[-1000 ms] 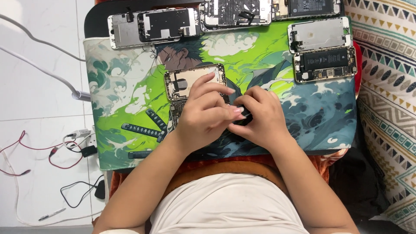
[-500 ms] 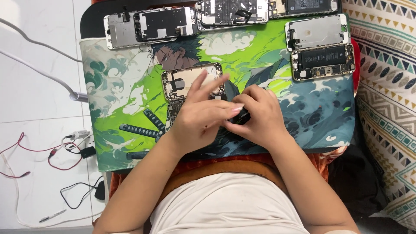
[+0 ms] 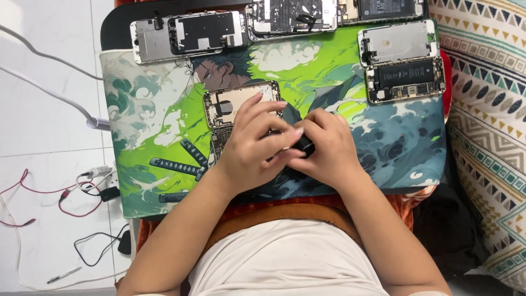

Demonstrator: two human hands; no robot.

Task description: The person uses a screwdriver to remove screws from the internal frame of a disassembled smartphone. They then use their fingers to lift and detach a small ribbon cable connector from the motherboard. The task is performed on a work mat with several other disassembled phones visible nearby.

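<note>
The left hand (image 3: pixel 255 148) lies spread over an opened phone housing (image 3: pixel 241 105) in the middle of the green illustrated mat (image 3: pixel 148 126), its fingers reaching across to meet the right hand (image 3: pixel 326 148); between their fingertips sits a small black part (image 3: pixel 306 146), pinched narrowly by both, though most of it is hidden and its kind cannot be told; it looks light and small, likely slippery and easy to drop, so a fingertip pinch at its edges seems the sound hold; the housing beneath looks thin, stiff and fragile where its boards lie bare, best steadied by its metal rim; along the mat's far edge lie more stripped phones (image 3: pixel 189 34), and at the right a bare back shell (image 3: pixel 397 43) just above a phone with its battery showing (image 3: pixel 405 79), well apart from the hands; red and black cables (image 3: pixel 60 194) trail on the white floor at the left; a patterned cushion (image 3: pixel 487 137) borders the right; nothing crowds the hands.
</note>
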